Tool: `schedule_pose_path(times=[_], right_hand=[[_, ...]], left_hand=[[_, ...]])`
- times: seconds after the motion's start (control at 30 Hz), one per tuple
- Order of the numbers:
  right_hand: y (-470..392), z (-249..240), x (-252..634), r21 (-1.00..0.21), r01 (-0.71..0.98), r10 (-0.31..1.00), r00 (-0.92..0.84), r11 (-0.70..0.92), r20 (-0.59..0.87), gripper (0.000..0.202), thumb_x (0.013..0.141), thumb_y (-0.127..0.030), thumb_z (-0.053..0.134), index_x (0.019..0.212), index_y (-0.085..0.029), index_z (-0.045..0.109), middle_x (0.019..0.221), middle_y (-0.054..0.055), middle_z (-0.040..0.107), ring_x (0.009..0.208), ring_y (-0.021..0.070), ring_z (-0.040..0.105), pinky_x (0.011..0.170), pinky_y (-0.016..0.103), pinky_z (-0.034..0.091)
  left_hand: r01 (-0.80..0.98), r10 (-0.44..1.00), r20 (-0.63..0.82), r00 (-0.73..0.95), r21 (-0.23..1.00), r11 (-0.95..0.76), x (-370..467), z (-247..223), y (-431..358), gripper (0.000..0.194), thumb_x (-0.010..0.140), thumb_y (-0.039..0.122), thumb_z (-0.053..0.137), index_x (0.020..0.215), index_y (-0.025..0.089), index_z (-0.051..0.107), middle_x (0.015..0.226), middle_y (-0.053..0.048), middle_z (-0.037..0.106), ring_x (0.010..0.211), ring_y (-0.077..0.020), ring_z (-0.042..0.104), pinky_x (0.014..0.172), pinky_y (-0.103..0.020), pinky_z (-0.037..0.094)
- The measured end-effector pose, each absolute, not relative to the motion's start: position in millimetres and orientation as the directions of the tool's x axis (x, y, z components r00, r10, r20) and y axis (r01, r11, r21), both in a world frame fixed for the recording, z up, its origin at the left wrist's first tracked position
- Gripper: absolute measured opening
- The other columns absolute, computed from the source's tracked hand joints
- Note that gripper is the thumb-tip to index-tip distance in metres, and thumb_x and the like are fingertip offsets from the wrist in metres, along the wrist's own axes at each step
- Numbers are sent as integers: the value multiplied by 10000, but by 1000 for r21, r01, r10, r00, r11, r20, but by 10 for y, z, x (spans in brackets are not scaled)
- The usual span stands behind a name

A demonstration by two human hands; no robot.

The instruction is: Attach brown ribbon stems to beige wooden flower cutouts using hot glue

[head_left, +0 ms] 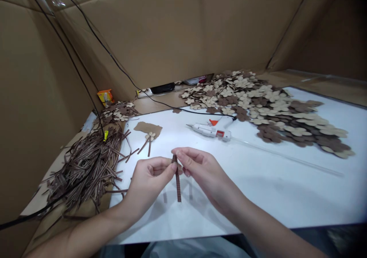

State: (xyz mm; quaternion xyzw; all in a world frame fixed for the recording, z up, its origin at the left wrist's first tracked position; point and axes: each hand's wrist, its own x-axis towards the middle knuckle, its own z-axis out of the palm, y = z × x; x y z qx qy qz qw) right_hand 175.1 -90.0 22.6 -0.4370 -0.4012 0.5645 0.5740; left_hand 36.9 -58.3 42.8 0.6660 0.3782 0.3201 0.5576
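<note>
Between my two hands, above the white board [258,197], is a brown plaid ribbon strip [178,185], its free end hanging down toward me. My left hand [153,177] pinches the ribbon near its upper part with thumb and fingers. Right beside it, my right hand [197,164] pinches the top end of the same ribbon; its fingertips partly hide that end. Beyond my hands lies a white hot glue gun [209,131] with a clear glue stick [286,158] reaching out to the right.
Several cut ribbons form a heap [88,170] at the left. Beige and brown fabric flowers [258,105] are piled at the back right. A small flower with ribbon tails [149,137] lies by a cardboard scrap [146,128]. A black cable [114,61] crosses down to the glue gun.
</note>
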Motion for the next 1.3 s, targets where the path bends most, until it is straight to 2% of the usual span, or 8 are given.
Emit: schedule_pose_path(times=[0.1,0.2,0.57,0.8,0.97,1.1,1.2,1.3], right_hand=[[-935,275,1872,-991,-132,1000,6,4,3,229,756,-399,647,725,-172,643,649,6,580,640,142,506,614,272,373],[-987,313,1933,-997,-83,1000,0,10,10,208,770,-371,629,698,-176,643,677,13,605,655,145,526,621,268,386],[-999,237,1855,-981,-181,989,139,66,41,232,738,-397,657,659,-179,654,645,8,622,641,143,568,633,272,439],[-1009,216,1804,-981,-148,971,221,124,89,203,748,-362,668,669,-175,661,662,7,607,648,142,570,620,269,427],[-1000,181,1785,-954,-273,972,227,123,60,206,746,-360,673,667,-172,639,612,-8,604,612,121,545,608,253,425],[-1027,164,1806,-956,-255,962,263,145,76,232,771,-373,646,669,-168,616,585,-21,564,579,108,512,568,241,408],[-1086,165,1889,-974,-174,957,275,143,91,235,804,-392,600,731,-169,616,586,-18,549,565,116,507,546,245,417],[-1156,176,2097,-980,116,933,307,159,188,223,848,-379,529,897,-189,636,806,31,626,683,151,565,588,268,455]], left_hand=[[197,845,-73,529,980,-38,353,430,-590,206,768,304,625,695,125,696,690,-51,695,685,-165,622,636,-233,477],[230,838,-93,538,972,-40,348,434,-612,207,756,311,635,678,125,686,681,-50,684,661,-158,603,611,-231,464],[145,813,-92,575,989,9,364,523,-607,215,779,307,630,877,128,699,855,-79,703,829,-186,628,766,-259,492],[113,868,-60,492,994,5,430,481,-606,208,734,325,683,693,122,665,678,-41,672,673,-146,614,659,-224,496],[93,878,8,479,994,-59,479,460,-624,183,760,300,659,702,127,641,682,-32,667,676,-133,609,650,-208,488],[18,876,41,481,998,-56,611,414,-678,203,792,318,612,692,142,594,655,-18,645,648,-122,591,617,-203,469],[13,873,26,488,999,-37,701,366,-637,204,795,304,588,666,149,564,594,4,606,582,-107,564,551,-193,441],[125,868,-76,491,992,16,704,314,-499,180,763,279,597,646,147,561,567,5,602,525,-97,553,448,-172,382]])
